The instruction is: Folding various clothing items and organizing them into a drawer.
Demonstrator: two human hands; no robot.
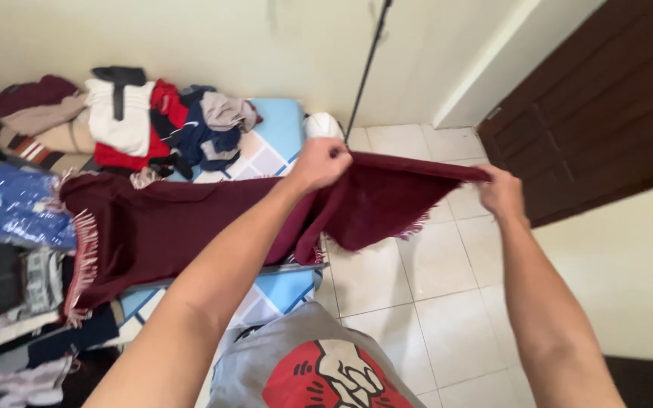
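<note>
A: Obs. — maroon fringed cloth (pixel 190 219) stretched between both hands. Left hand (pixel 323 162) closed in a fist on its upper edge; right hand (pixel 502 193) pinching the far corner, fingers narrow. That end is lifted over the tiled floor (pixel 432 302); the rest lies across the ironing board (pixel 273 136) with the blue checked cover.

B: Edge condition?

A: Taut between the two grips, roughly level. The part below sags in a fold, with fringe hanging near the board's edge.

B: Judgement on handling?

A: Keep tension even so the top edge stays straight; the sagging fold looks likely to crease if laid down as is. Fringe at the far left end should stay flat, not tucked under.

B: Obstructions?

A: Pile of mixed clothes (pixel 153 121) at the board's far end, near the cloth but apart from the held section.
</note>
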